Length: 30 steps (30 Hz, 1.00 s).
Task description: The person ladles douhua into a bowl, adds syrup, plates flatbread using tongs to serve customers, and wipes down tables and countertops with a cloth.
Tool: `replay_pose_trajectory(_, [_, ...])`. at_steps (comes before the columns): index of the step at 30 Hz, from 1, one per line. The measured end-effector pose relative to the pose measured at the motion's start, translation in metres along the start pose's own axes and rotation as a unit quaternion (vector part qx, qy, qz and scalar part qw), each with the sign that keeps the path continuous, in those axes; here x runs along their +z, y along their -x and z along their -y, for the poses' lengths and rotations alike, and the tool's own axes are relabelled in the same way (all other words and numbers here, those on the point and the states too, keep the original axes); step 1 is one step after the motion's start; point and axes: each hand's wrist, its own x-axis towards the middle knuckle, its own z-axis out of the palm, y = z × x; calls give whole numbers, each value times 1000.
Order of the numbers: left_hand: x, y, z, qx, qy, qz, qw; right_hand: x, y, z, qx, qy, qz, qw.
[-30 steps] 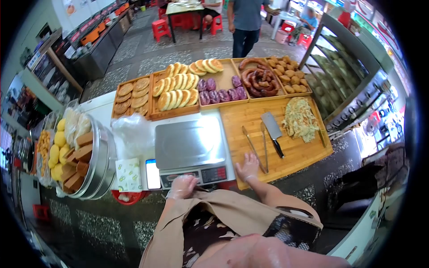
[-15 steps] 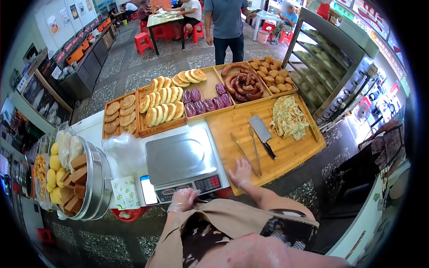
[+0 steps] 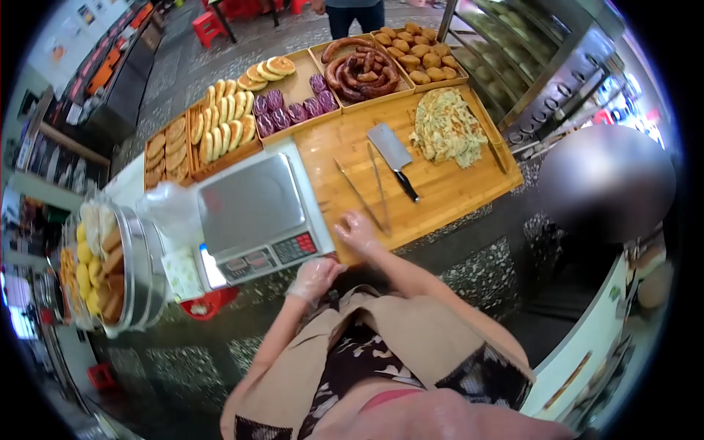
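Speckled flooring is seen all round the white bench, w/ a person's legs seen beyond its far edge & a metal rack past its far R corner. Along the far edge, trays are filled, L to R, w/ flat cakes, pale-sided buns, purple pcs, sausages & brown balls. At the bench's near edge the scale is set, w/ a phone by its near L corner; the L end is taken up by a steamer. On the R, a wooden board is laid, w/ a shredded heap near its far R corner, a cleaver mid-board & spread tongs L of that, joint toward the near edge. By the scale's near R corner the L hand, gloved in clear film, is held w/ fingers bent in, mostly closed; whether anything is gripped can't be told. Over the board's near L corner, just beside the tongs, the R hand is held part-curled, nothing seen in it; contact w/ the wood can't be made out.
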Motion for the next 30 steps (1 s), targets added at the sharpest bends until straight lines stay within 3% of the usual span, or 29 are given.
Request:
replay_pose_trajectory(1, [10, -18, -18, 7, -32, 34, 999, -25, 8, -1, -8, 3, 11, 1000])
replay_pose_trajectory(2, [22, -37, -41, 3, -26, 25, 999, -56, 20, -3, 31, -94, 44, 994])
replay_pose_trajectory(3, [37, -53, -67, 62, -31, 19, 997, -83, 34, -6, 71, -191, 81, 976])
replay_pose_trajectory(4, [49, -65, -92, 104, -38, 1, 994, -97, 53, -33, -24, -173, -11, 985])
replay_pose_trajectory(5, [52, -79, -128, 102, -77, 81, 988, -122, 80, -47, 90, -252, -40, 963])
replay_pose_trajectory(6, [83, -94, -146, 152, -48, 26, 987, -149, 99, -76, 181, -338, -2, 924])
replay_pose_trajectory(7, [74, -101, -187, 174, -70, 51, 981, -171, 117, -108, 233, -321, -38, 917])
replay_pose_trajectory(8, [79, -111, -218, 183, -61, 60, 980, -178, 140, -165, 233, -373, -110, 891])
replay_pose_trajectory(9, [86, -119, -244, 204, -49, 81, 974, -214, 159, -176, 244, -339, -171, 893])
replay_pose_trajectory(11, [103, -135, -275, 221, -52, 99, 969, -264, 198, -224, 412, -374, -268, 786])
replay_pose_trajectory(12, [110, -144, -282, 239, -29, 99, 966, -289, 217, -245, 439, -399, -272, 758])
replay_pose_trajectory(13, [118, -151, -288, 264, -41, 110, 957, -313, 240, -264, 432, -418, -270, 752])
replay_pose_trajectory(14, [126, -160, -288, 270, -40, 92, 958, -322, 248, -268, 461, -385, -365, 711])
replay_pose_trajectory(15, [130, -172, -292, 283, -38, 79, 955, -335, 260, -272, 454, -405, -365, 705])
replay_pose_trajectory(17, [134, -190, -304, 265, -41, 132, 954, -344, 269, -276, 459, -400, -429, 667])
replay_pose_trajectory(21, [132, -251, -341, 325, -7, 156, 933, -342, 251, -286, 428, -405, -426, 687])
replay_pose_trajectory(24, [89, -323, -394, 403, 31, 0, 915, -367, 218, -288, 410, -422, -411, 696])
replay_pose_trajectory(25, [59, -348, -423, 439, 82, -55, 893, -384, 206, -287, 395, -399, -396, 727])
replay_pose_trajectory(27, [17, -400, -471, 489, 35, -218, 844, -414, 185, -298, 376, -338, -375, 777])
replay_pose_trajectory(28, [-8, -422, -496, 542, 2, -295, 787, -428, 175, -306, 366, -335, -395, 773])
replay_pose_trajectory(30, [-50, -455, -558, 574, 49, -338, 744, -462, 156, -308, 359, -372, -427, 742])
